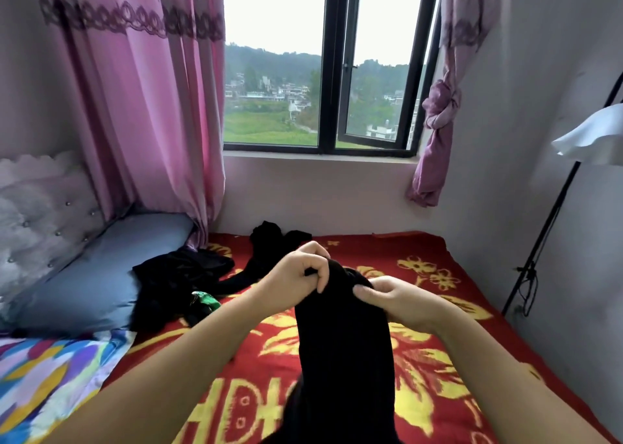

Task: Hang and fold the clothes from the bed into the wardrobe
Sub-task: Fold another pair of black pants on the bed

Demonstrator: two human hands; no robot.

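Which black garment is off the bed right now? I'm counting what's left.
The black garment pinched by both hands, left hand and right hand; the other dark clothes lie on the blanket.

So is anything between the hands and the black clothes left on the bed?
Only the long black garment that both hands already grip, left hand and right hand. Beyond it, the crumpled black clothes pile lies unobstructed on the red-and-yellow floral blanket.

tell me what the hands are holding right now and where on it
Both the left hand and the right hand pinch the top edge of a black garment, which hangs down over the bed.
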